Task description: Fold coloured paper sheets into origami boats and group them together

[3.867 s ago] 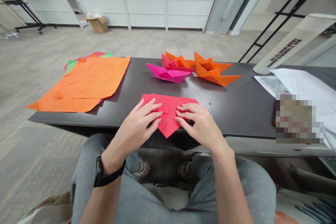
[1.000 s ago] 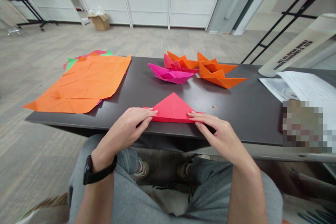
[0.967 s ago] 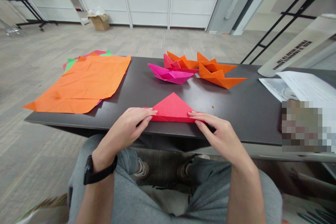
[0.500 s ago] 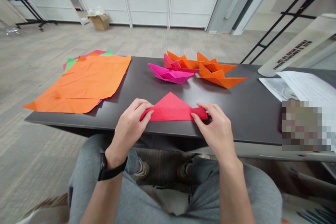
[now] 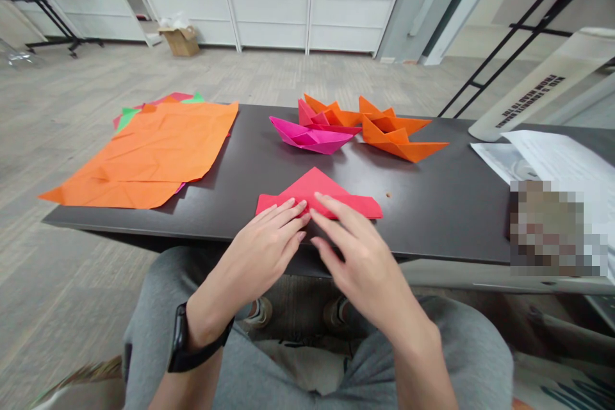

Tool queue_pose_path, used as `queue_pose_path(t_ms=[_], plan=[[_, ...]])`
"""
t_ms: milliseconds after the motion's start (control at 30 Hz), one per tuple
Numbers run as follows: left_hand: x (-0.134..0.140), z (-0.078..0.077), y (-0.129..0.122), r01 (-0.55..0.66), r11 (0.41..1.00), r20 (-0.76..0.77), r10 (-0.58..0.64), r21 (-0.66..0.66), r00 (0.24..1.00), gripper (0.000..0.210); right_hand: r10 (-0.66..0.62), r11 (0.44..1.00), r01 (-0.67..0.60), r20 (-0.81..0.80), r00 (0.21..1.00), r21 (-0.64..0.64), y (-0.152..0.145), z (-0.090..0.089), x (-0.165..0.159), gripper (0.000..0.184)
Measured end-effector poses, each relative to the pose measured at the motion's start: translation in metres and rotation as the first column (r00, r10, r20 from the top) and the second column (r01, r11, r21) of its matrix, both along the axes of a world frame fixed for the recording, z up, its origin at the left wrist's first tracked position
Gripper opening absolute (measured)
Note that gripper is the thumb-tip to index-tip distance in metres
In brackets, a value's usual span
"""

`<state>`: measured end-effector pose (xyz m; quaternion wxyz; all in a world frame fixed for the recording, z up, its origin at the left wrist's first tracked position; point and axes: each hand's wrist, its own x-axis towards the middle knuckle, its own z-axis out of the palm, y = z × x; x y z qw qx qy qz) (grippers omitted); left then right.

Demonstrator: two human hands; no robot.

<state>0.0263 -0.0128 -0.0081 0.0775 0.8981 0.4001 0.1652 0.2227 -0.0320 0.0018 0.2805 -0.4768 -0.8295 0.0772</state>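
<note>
A red folded paper [image 5: 314,182] lies near the front edge of the dark table, its triangular point facing away from me and a flat band along its near side. My left hand [image 5: 269,240] rests palm down with fingers stretched over the middle of that band. Beside it, my right hand [image 5: 358,250] has its fingers spread, the fingertips at the band close to the left fingertips. Both hands cover part of the paper's near edge. Beyond the paper stand a magenta paper boat [image 5: 314,138] and several orange and pink paper boats [image 5: 401,141].
Orange paper sheets [image 5: 158,154] overlap other colours at the table's left. On the right are a white cylinder [image 5: 528,93], printed papers [image 5: 562,154] and a pixelated item [image 5: 548,224]. The dark table [image 5: 446,211] ends close to my knees. A cardboard box [image 5: 180,41] sits on the floor.
Both hands have let go of the paper's left and right ends and moved inward to its middle, fingers now extended. A flat band now shows along the near side.
</note>
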Motion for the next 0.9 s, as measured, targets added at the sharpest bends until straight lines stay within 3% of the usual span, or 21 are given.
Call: queue_pose_path(t_ms=[67,133,400,567,900], plan=[[-0.002,-0.001,0.002,0.031,0.999,-0.004,-0.031,0.007,1.0,0.037,0.076,0.993,-0.07,0.061,0.995,-0.094,-0.005,0.002,-0.012,0.048],[-0.003,-0.001,0.003,0.024,1.0,0.011,-0.024,-0.003,1.0,0.037,0.08,0.987,-0.059,0.131,0.988,-0.151,-0.008,0.002,-0.014,0.053],[-0.005,-0.002,0.007,-0.016,0.999,0.099,0.02,-0.043,0.995,0.037,-0.142,0.967,0.181,0.209,0.968,-0.182,-0.015,-0.003,0.051,0.05],[-0.01,-0.001,0.011,-0.041,0.998,0.14,0.049,-0.056,0.989,0.035,-0.16,0.951,0.209,0.213,0.964,-0.23,-0.016,-0.004,0.064,0.051],[-0.059,-0.006,0.017,-0.17,0.985,0.11,0.171,-0.023,0.979,0.034,-0.168,0.941,0.217,0.2,0.965,-0.258,-0.019,0.003,0.059,0.049]])
